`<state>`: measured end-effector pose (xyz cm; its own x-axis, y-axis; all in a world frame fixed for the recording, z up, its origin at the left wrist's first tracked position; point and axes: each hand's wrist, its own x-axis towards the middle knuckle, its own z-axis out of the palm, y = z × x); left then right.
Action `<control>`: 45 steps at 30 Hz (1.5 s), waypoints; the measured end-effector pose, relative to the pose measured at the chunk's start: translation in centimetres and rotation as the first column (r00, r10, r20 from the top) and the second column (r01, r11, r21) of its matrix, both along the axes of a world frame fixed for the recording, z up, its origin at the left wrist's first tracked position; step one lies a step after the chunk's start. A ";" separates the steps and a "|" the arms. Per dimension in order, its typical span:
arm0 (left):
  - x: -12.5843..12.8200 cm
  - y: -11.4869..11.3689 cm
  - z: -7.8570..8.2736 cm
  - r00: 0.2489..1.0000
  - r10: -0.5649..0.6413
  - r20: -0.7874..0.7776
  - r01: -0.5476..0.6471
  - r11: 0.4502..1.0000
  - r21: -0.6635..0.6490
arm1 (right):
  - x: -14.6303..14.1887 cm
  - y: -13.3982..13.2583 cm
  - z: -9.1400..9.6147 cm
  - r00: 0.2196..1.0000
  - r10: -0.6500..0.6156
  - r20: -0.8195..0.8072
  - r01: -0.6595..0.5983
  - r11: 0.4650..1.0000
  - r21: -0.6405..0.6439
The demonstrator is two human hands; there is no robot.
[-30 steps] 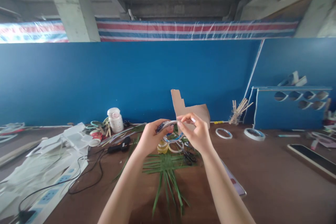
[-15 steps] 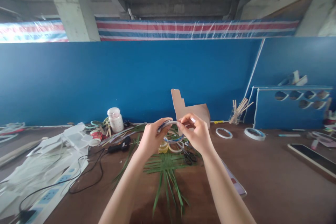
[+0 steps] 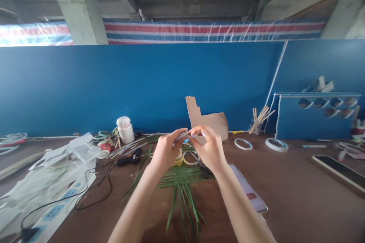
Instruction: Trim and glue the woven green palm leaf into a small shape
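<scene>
Brown tabletop (image 3: 285, 197) carries woven green leaf strips (image 3: 180, 178), and just above them the two hands meet. Left hand (image 3: 164, 152) has its grip closed on a thin tape ring (image 3: 181, 135), thumb and fingers pinching its edge; right hand (image 3: 210, 149) pinches the tape ring from the other side. Cardboard piece (image 3: 212, 120) stands just behind, and a white tape roll (image 3: 243, 144) lies to the right

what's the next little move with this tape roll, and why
Probably peel the tape's end away with the right hand while the left hand steadies the tape roll. Both hands pinch the roll's top edge with fingertips almost meeting, as if picking at the end, and the roll is held above the woven leaves. Whether the end is lifted yet is too small to tell.
</scene>
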<state>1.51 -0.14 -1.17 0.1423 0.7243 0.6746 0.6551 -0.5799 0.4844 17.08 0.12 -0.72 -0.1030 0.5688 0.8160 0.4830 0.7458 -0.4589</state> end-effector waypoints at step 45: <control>-0.3 0.1 0.5 0.990 -0.096 0.107 0.100 0.994 -0.033 | 2.2 3.7 -1.0 0.860 0.312 -0.404 -0.458 0.820 -0.343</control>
